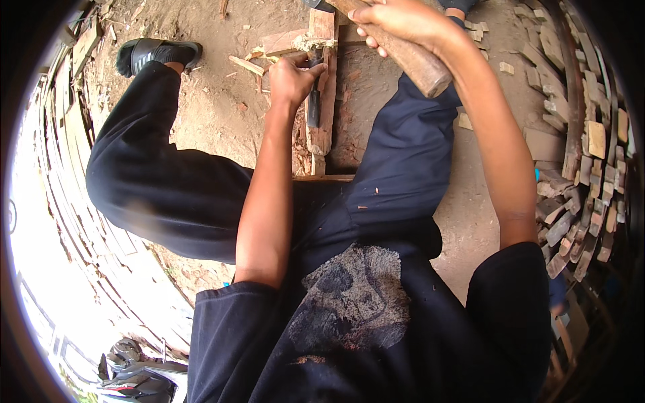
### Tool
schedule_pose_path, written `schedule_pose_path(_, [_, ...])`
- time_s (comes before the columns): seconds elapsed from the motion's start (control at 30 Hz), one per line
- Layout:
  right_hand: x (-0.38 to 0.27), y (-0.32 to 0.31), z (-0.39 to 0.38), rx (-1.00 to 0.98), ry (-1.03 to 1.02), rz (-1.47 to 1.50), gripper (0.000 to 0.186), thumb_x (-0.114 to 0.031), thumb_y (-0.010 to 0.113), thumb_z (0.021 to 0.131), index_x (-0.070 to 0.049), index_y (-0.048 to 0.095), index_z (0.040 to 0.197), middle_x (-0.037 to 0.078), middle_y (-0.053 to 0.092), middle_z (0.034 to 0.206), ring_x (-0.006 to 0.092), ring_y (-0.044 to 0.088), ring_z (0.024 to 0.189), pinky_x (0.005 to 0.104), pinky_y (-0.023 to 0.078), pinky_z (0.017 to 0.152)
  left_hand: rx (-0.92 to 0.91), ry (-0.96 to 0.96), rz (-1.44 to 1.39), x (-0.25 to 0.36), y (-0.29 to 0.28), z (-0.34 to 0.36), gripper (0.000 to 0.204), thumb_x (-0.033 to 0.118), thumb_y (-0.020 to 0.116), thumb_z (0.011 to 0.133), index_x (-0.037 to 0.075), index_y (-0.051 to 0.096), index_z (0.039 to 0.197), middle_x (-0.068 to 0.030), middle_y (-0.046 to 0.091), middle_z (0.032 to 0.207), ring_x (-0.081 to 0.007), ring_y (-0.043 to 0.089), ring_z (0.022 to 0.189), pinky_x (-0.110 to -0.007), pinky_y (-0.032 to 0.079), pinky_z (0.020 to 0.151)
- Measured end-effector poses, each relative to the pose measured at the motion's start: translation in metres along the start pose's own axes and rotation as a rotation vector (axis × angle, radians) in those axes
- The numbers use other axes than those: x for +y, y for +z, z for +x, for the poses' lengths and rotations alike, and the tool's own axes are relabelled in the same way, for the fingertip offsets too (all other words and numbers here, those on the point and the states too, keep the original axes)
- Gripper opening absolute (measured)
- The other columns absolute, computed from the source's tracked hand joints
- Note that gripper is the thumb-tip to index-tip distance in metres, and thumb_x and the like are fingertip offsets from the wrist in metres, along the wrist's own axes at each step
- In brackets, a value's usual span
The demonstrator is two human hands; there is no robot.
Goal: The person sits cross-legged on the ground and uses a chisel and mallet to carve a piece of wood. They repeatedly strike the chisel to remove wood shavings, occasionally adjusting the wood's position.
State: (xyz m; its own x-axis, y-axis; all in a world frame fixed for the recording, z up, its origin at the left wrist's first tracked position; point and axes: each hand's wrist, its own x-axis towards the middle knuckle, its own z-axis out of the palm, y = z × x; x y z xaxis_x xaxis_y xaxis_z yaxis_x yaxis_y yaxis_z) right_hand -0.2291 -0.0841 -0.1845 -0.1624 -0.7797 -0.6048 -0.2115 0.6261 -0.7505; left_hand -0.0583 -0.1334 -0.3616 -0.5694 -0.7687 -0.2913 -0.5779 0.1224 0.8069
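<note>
A wooden beam [324,131] lies lengthwise between my legs, with splintered fibres [309,43] on its upper face. My left hand [290,82] is closed around a dark chisel-like tool [314,111] that rests along the beam; its working end is hidden near the fingers. Raised at the upper right, my right hand [406,21] wraps round the thick wooden handle of a hammer [418,64]. The handle's butt points back toward me. Only a bit of the dark head shows at the top edge, apart from the chisel-like tool.
Wood chips and a broken offcut [246,65] lie left of the beam on the dirt floor [218,107]. Stacked small wood blocks [596,138] line the right side. Long slats [64,127] stand along the left. My sandalled foot [158,55] is at the upper left.
</note>
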Motion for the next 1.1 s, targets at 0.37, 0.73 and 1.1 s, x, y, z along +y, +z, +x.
schedule_pose_path(0.37, [0.009, 0.001, 0.007, -0.041, 0.074, 0.009, 0.024, -0.010, 0.048, 0.091, 0.002, 0.052, 0.112, 0.005, 0.053, 0.078, 0.0154, 0.057, 0.067, 0.0301, 0.051, 0.057, 0.019, -0.021, 0.029, 0.001, 0.002, -0.002, 0.051, 0.033, 0.081, 0.070, -0.001, 0.069, 0.106, -0.0207, 0.070, 0.086, -0.0238, 0.071, 0.077, -0.034, 0.055, 0.076])
schedule_pose_path(0.73, [-0.001, 0.008, 0.004, -0.153, 0.085, -0.089, 0.018, -0.011, 0.047, 0.093, 0.001, 0.053, 0.105, 0.005, 0.056, 0.079, 0.0143, 0.056, 0.065, 0.0295, 0.050, 0.055, -0.071, -0.039, 0.046, -0.003, 0.001, -0.002, 0.042, 0.032, 0.081, 0.072, 0.001, 0.072, 0.098, -0.0191, 0.070, 0.079, -0.0240, 0.069, 0.069, -0.035, 0.054, 0.069])
schedule_pose_path(1.1, [0.020, 0.024, 0.001, -0.208, 0.181, -0.258, 0.057, -0.015, 0.050, 0.094, 0.000, 0.029, 0.144, 0.005, 0.054, 0.080, 0.0108, 0.054, 0.060, 0.0260, 0.050, 0.050, -0.203, -0.080, 0.148, -0.019, 0.008, -0.007, 0.039, 0.034, 0.080, 0.071, 0.003, 0.073, 0.093, -0.0146, 0.071, 0.080, -0.0228, 0.068, 0.070, -0.036, 0.053, 0.070])
